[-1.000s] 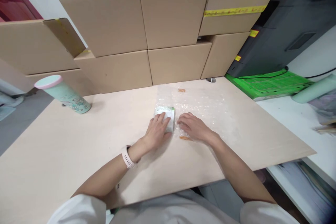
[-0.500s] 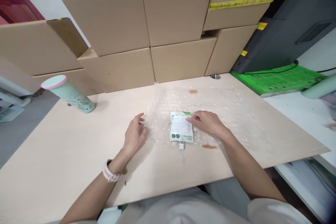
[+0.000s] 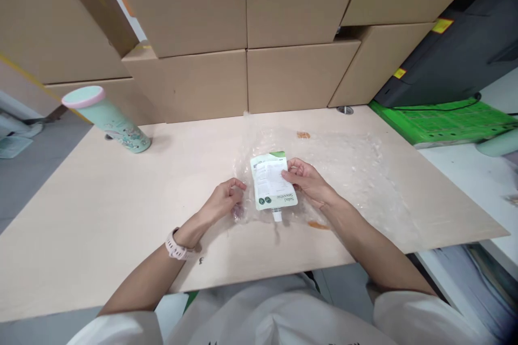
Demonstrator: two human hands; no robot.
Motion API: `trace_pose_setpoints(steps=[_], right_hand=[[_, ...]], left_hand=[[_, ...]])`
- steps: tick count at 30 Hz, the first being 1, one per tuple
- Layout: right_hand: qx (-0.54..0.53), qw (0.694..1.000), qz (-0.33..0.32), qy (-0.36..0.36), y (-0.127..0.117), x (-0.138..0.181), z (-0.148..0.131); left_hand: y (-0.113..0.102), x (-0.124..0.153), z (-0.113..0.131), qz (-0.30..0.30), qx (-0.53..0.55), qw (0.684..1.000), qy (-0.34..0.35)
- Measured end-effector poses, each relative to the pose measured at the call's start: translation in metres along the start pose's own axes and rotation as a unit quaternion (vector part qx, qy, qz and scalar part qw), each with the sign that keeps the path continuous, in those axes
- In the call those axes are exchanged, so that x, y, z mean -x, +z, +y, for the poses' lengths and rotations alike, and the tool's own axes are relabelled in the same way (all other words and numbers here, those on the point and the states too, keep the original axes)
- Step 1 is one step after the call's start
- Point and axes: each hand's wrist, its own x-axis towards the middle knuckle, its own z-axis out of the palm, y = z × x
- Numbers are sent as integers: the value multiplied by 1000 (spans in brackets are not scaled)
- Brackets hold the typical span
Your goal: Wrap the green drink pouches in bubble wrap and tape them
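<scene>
A pale green and white spouted pouch [image 3: 270, 182] is raised a little at mid-table, its white cap pointing toward me. My right hand [image 3: 305, 180] grips its right edge, thumb on top and fingers behind. Beneath the pouch spreads a sheet of clear bubble wrap [image 3: 343, 172] with orange print patches. At the sheet's left edge, my left hand [image 3: 226, 197] has its fingers curled in and appears to pinch the wrap; the fingertips are partly hidden. A pale pink watch band circles my left wrist.
A mint tumbler [image 3: 121, 126] with a pink rim stands at the left. Stacked cardboard boxes [image 3: 194, 86] wall off the table's back. On the right are a green plastic pallet [image 3: 441, 118] and a large dark grey machine [image 3: 445, 64]. The wooden tabletop [image 3: 121, 210] ends just before my body.
My right hand has taken hold of the pouch, and its capless end has lifted and shifted left. My left hand has moved right, its fingers curling at the wrap's edge. The view has tilted down.
</scene>
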Motion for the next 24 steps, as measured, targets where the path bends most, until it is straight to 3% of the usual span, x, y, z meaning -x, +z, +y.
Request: trace_pose_setpoints(steps=[4, 7, 10, 13, 16, 19, 24], right_hand=[[-62, 998, 11, 9, 1, -2, -2], [-89, 994, 40, -43, -4, 6, -18], [-119, 989, 41, -73, 1, 19, -32], [-104, 992, 18, -68, 13, 23, -24], [-42, 998, 3, -39, 20, 14, 3], [15, 999, 34, -4, 18, 1, 25], [-13, 999, 25, 29, 15, -3, 30]], left_hand=[[-6, 2, 1, 2, -77, 997, 18], [-6, 6, 3, 4, -132, 991, 28], [1, 9, 3, -63, -61, 996, -1], [6, 8, 1, -126, 13, 992, -11], [2, 3, -2, -70, 6, 998, 7], [-6, 0, -4, -5, -29, 1000, 5], [-9, 0, -3, 0, -38, 999, 21]])
